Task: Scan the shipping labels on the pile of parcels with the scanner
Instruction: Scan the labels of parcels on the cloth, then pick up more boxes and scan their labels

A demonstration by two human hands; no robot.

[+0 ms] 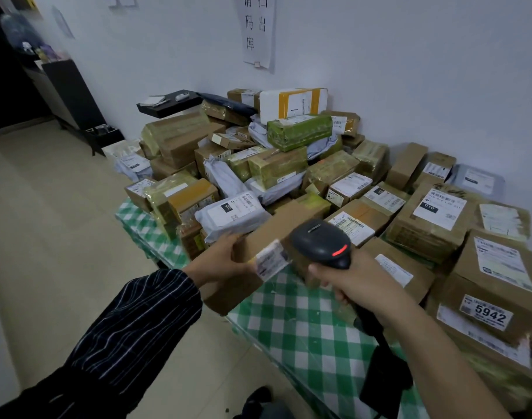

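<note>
Your left hand grips the left end of a long cardboard box. Your right hand is curled round the handle of the scanner, whose head sits just above the box between your hands. The shipping label lies on the box's near edge, just left of your right hand, and looks blurred. The beam may miss it, or catch a label in the pile of parcels beyond your hands. Held at one end, the box overhangs the counter and could tip.
</note>
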